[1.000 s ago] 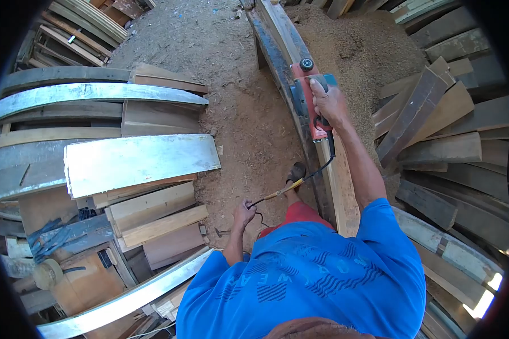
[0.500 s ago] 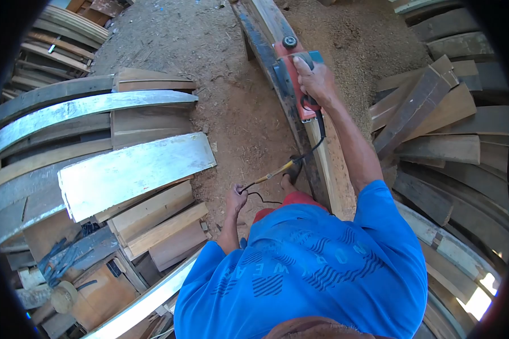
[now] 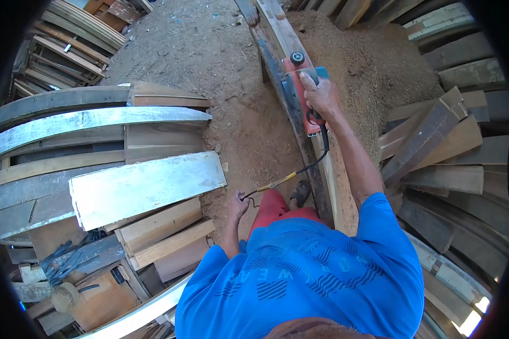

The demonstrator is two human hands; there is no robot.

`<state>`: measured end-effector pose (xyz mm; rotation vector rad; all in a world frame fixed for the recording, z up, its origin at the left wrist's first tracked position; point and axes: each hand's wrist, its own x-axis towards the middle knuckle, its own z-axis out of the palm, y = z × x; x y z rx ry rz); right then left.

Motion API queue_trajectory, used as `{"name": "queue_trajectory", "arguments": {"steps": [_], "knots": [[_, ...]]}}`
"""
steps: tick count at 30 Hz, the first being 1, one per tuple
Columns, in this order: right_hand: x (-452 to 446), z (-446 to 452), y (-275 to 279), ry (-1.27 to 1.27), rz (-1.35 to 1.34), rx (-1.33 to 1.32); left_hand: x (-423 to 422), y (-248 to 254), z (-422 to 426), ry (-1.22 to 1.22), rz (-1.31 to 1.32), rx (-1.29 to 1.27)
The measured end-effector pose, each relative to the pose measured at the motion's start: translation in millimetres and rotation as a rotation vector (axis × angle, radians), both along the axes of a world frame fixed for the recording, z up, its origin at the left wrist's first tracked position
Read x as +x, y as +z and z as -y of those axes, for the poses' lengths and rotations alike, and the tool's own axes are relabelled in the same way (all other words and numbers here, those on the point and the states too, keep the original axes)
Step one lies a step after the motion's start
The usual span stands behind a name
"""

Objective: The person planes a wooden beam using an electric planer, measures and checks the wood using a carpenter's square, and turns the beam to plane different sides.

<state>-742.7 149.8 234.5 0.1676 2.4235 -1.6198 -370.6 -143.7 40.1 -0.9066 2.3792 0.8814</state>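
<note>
A red electric planer [image 3: 296,70] with a black front knob rests on a long wooden beam [image 3: 335,189]. My right hand [image 3: 321,97] is wrapped round its rear handle, with the thumb on top. From the planer's back runs a black power cord [image 3: 326,146], partly covered in yellow tape, curving down to the left. My left hand [image 3: 239,204], low beside my leg, is closed round the cord and holds it away from the beam. Some of the left fingers are hidden.
Stacked boards lie to the left, topped by a pale white-painted plank [image 3: 150,189]. More loose boards [image 3: 430,133] are piled on the right. Wood shavings [image 3: 359,62] cover the ground beside the beam. My sandalled foot [image 3: 301,192] stands close to the beam's left side.
The view has shifted, so most surroundings sit lower and further right. My right hand still grips the planer on the beam and the left still holds the cord. More of my red shorts shows.
</note>
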Motion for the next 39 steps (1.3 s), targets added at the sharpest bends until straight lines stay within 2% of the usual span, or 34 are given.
{"name": "queue_trajectory", "arguments": {"steps": [6,9,17,23,29,31,39], "knots": [[-35,13,8,-0.019,0.024,-0.072,-32,-10,12,-0.007,0.073,0.015],[-59,20,14,-0.022,0.047,-0.019,-58,-16,16,-0.050,0.077,-0.030],[-139,45,8,-0.016,0.044,-0.062,-169,-47,43,-0.106,0.138,0.076],[-197,63,10,-0.004,0.003,-0.021,-255,-31,55,-0.122,0.202,0.122],[-243,82,14,0.011,-0.015,-0.036,-287,-49,72,-0.125,0.166,0.102],[-257,87,18,0.036,0.053,-0.023,-294,-47,73,-0.106,0.164,0.111],[-313,107,22,0.026,0.010,-0.013,-312,-48,73,-0.075,0.113,0.106]]}}
